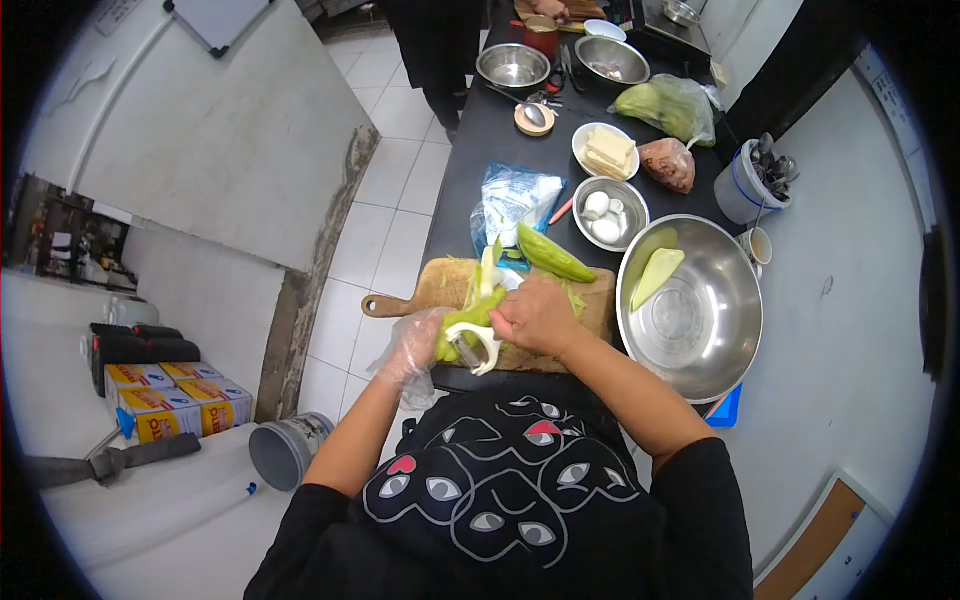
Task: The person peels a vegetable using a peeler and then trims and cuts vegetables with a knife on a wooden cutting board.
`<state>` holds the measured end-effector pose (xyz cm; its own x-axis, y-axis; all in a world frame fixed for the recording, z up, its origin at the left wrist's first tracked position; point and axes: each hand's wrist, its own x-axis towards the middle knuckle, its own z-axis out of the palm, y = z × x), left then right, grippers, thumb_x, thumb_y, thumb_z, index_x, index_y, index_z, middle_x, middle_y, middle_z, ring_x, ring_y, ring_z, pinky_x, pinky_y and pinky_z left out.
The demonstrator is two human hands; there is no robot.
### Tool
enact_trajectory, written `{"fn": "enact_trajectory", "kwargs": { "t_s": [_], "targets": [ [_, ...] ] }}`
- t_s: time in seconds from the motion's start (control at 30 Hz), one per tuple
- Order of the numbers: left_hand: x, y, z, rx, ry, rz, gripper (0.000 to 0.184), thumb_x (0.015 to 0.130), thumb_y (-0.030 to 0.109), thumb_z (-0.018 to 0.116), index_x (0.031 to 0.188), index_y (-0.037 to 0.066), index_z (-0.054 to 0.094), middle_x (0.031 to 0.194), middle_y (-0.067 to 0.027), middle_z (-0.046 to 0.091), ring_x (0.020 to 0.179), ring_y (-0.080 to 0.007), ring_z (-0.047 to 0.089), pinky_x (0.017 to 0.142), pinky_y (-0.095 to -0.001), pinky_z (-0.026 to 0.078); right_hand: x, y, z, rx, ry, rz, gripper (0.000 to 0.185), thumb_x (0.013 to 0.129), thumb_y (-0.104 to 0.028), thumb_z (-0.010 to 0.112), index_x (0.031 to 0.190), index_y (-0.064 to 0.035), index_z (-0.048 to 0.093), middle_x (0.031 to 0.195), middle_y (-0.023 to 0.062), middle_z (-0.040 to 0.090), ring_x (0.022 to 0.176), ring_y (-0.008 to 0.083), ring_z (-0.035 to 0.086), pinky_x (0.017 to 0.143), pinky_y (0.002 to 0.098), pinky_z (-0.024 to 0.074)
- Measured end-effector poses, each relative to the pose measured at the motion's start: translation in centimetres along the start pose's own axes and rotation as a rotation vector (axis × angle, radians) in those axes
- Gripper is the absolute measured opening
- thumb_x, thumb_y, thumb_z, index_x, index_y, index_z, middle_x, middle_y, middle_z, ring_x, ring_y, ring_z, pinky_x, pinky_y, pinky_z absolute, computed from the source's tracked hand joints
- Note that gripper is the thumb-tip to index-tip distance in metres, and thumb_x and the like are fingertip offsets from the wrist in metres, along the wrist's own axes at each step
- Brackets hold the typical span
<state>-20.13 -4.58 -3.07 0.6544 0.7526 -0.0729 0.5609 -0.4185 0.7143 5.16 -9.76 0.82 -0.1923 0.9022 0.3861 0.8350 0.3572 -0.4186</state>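
Observation:
My left hand (412, 345), in a clear plastic glove, is closed round a green vegetable (462, 322) above the wooden cutting board (430, 288). My right hand (540, 315), bare, is closed on a white peeler (484, 345), whose head lies against the vegetable's near end. Pale peel strips (487, 265) rise beyond my hands, and more peel lies on the board. An unpeeled green vegetable (555, 253) rests across the board's far edge. Inside the large steel bowl (735, 350) on the right is a pale peeled piece (657, 277).
Beyond the board are a plastic bag (515, 200), a bowl of eggs (641, 225), a bowl of pale slabs (578, 150), a bagged green vegetable (665, 108) and a utensil bucket (742, 190). A person (430, 50) stands at the table's far end.

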Motion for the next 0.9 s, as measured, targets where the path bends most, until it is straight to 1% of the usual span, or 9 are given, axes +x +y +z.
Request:
{"fn": "enact_trajectory", "kwargs": {
  "t_s": [0.13,0.23,0.33,0.43,0.53,0.63,0.73,0.83,0.9],
  "targets": [
    [-0.3,0.7,-0.9,-0.288,-0.091,-0.161,0.044,0.096,0.032,0.035,0.105,0.002,0.065,0.102,-0.0202,0.065,0.094,-0.0323,0.063,0.083,-0.0387,0.048,0.3,4.1,-0.6,-0.216,-0.145,0.149,0.028,0.079,-0.030,0.058,0.056,-0.0136,0.062,0.058,0.0057,0.060,0.056,0.0269,0.058,0.051,0.0407,0.0453],
    [-0.4,1.3,-1.8,-0.201,-0.119,-0.180,0.044,0.096,0.032,0.034,0.105,0.003,0.065,0.103,-0.0199,0.065,0.095,-0.0310,0.063,0.083,-0.0384,0.048,0.5,5.8,-2.4,-0.212,-0.033,0.175,0.027,0.078,-0.027,0.059,0.055,-0.0123,0.061,0.058,0.0060,0.059,0.055,0.0268,0.058,0.051,0.0410,0.0456],
    [0.4,0.1,-0.4,0.257,-0.083,0.087,0.038,0.093,0.030,0.039,0.105,0.004,0.065,0.103,-0.0191,0.065,0.093,-0.0312,0.063,0.081,-0.0391,0.048,1.0,0.2,-1.1,0.029,0.081,-0.055,0.027,0.077,-0.027,0.060,0.055,-0.0129,0.063,0.057,0.0054,0.060,0.055,0.0259,0.058,0.052,0.0406,0.0455],
    [0.6,-1.8,0.3,0.019,-0.020,0.104,0.031,0.081,0.027,0.063,0.105,0.007,0.062,0.094,-0.0155,0.065,0.086,-0.0328,0.063,0.077,-0.0386,0.049,0.6,1.1,0.5,0.074,-0.058,-0.020,0.027,0.078,-0.027,0.059,0.053,-0.0138,0.061,0.056,0.0050,0.059,0.055,0.0257,0.057,0.052,0.0402,0.0448],
    [-0.5,-0.7,-1.1,-0.869,-0.094,-0.438,0.042,0.070,0.026,0.070,0.105,0.008,0.059,0.092,-0.0154,0.064,0.085,-0.0358,0.062,0.073,-0.0398,0.050,1.3,5.4,-2.0,-0.179,-0.217,0.151,0.028,0.078,-0.027,0.059,0.053,-0.0144,0.058,0.056,0.0042,0.058,0.054,0.0256,0.056,0.052,0.0406,0.0432],
    [0.0,-3.3,-0.7,0.201,-0.001,0.192,0.039,0.078,0.032,0.067,0.106,0.005,0.061,0.090,-0.0110,0.066,0.082,-0.0292,0.063,0.070,-0.0384,0.050,1.2,3.0,-0.8,-0.060,-0.029,0.021,0.028,0.078,-0.030,0.059,0.054,-0.0157,0.059,0.057,0.0030,0.058,0.054,0.0248,0.056,0.051,0.0408,0.0415],
    [0.8,-1.9,-0.7,-0.126,0.010,0.061,0.033,0.089,0.032,0.052,0.102,0.004,0.063,0.090,-0.0118,0.066,0.083,-0.0286,0.063,0.070,-0.0380,0.050,1.0,2.6,0.3,-0.023,-0.090,0.002,0.031,0.082,-0.034,0.054,0.058,-0.0170,0.063,0.060,0.0041,0.060,0.058,0.0247,0.059,0.052,0.0404,0.0417],
    [0.2,0.9,-2.4,-0.729,-0.042,-0.425,0.035,0.096,0.026,0.039,0.097,0.004,0.067,0.098,-0.0177,0.066,0.088,-0.0331,0.064,0.076,-0.0397,0.049,1.5,4.6,-1.1,-0.208,-0.352,0.172,0.036,0.089,-0.039,0.046,0.066,-0.0202,0.067,0.065,0.0050,0.064,0.063,0.0244,0.062,0.054,0.0408,0.0425],
    [-0.1,0.7,-3.1,-0.320,-0.017,-0.149,0.036,0.097,0.025,0.038,0.096,0.004,0.066,0.098,-0.0177,0.066,0.090,-0.0352,0.063,0.076,-0.0414,0.049,0.6,6.3,-1.9,-0.181,-0.293,0.185,0.037,0.090,-0.040,0.045,0.068,-0.0202,0.068,0.066,0.0047,0.064,0.063,0.0242,0.062,0.054,0.0407,0.0422]
  ]
}}
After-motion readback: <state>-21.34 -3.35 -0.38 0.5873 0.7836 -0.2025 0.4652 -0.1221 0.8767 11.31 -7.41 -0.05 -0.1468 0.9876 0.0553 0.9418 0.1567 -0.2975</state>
